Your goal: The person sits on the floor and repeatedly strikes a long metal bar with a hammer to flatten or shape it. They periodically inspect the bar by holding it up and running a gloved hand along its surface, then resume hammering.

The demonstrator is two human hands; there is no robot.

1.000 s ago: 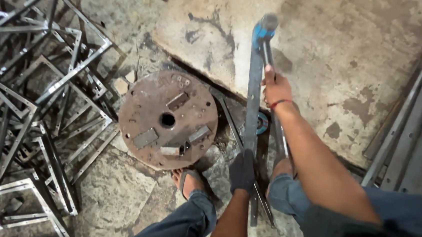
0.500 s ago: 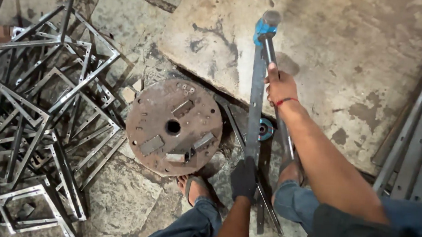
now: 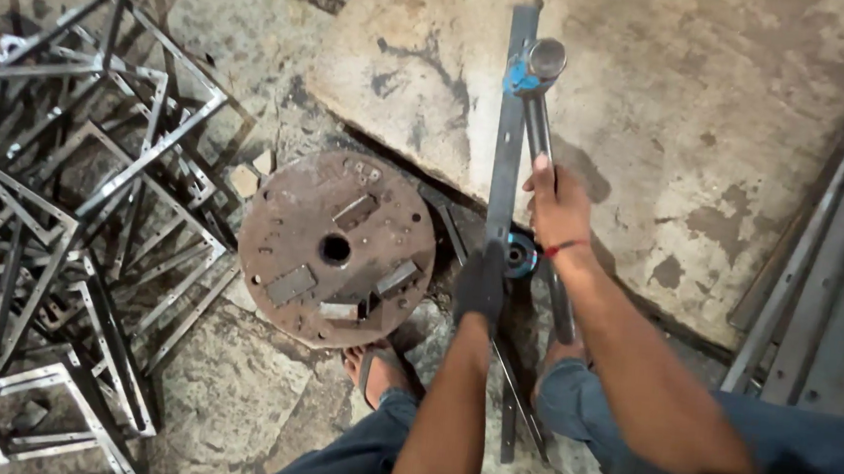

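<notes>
The gloved left hand [image 3: 482,284] grips the long flat grey steel strip [image 3: 510,144]; it looks stiff and heavy. The right hand [image 3: 557,206] clutches the blue-necked metal hammer [image 3: 536,71] mid-handle.

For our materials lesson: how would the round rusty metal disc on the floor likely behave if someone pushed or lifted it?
The round rusty metal disc looks thick and solid, so probably heavy and stiff. Lying flat on the stone floor, it would likely scrape rather than roll or tip.
</notes>
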